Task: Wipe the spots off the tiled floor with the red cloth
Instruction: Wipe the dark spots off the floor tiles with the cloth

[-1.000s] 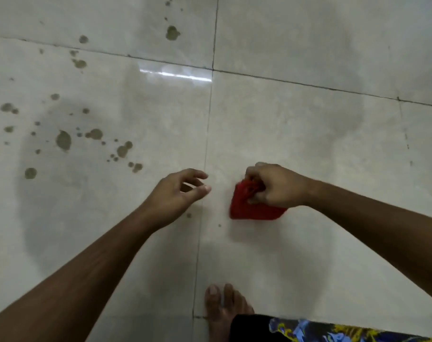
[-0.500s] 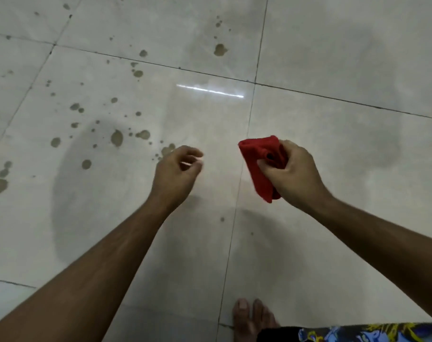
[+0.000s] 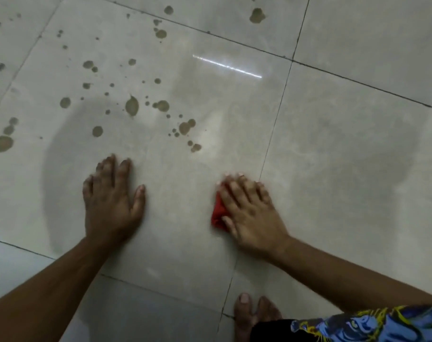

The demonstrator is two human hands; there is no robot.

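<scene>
The left hand (image 3: 112,202) is laid flat on the tiled floor (image 3: 333,149), fingers straight and spread, its grip wide open and empty. The right hand (image 3: 250,213) is pressed palm-down on the red cloth (image 3: 218,213), fingers extended rather than curled. The cloth is bunched beneath it, near the tile seam. Brown spots (image 3: 132,106) are scattered far and left of both hands. A bare foot (image 3: 249,314) is seen nearest.
</scene>
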